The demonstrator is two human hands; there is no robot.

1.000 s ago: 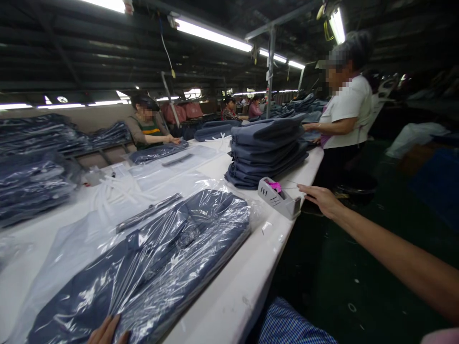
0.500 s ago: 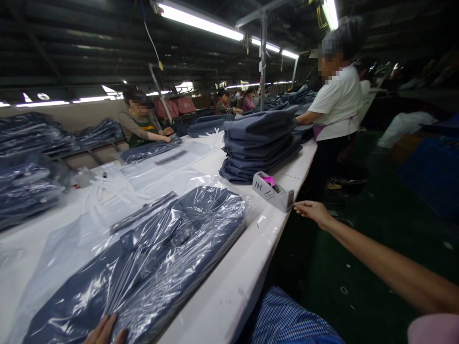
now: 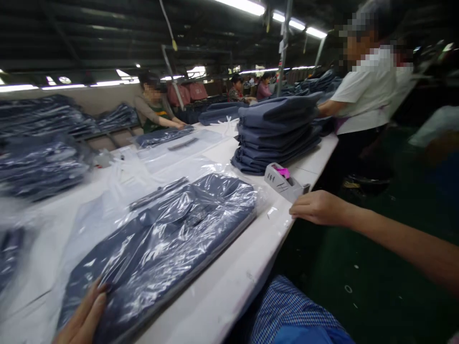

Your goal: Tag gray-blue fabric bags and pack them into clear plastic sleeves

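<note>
A folded dark blue garment in a clear plastic bag (image 3: 172, 234) lies slantwise on the white table. My left hand (image 3: 84, 310) rests on its near left end, fingers stretched out against the plastic. Beyond the table's right edge, my right hand (image 3: 319, 208) is closed in a pinch; whatever sits between its fingertips is too small to make out. Just past those fingertips stands a grey tape dispenser (image 3: 285, 185) with a bright pink piece inside and dark marks on its side.
Behind the dispenser rises a stack of folded dark garments (image 3: 274, 136). Bagged garments (image 3: 39, 162) are piled on the left. Flat clear bags (image 3: 82, 234) and white strips lie across the table (image 3: 211, 301). One co-worker (image 3: 369, 91) stands at the right, another (image 3: 156, 102) across the table.
My right hand has come nearer and away from the dispenser's end, still pinched. My left hand stays on the bagged garment, more of it now showing. The whole view has shifted.
</note>
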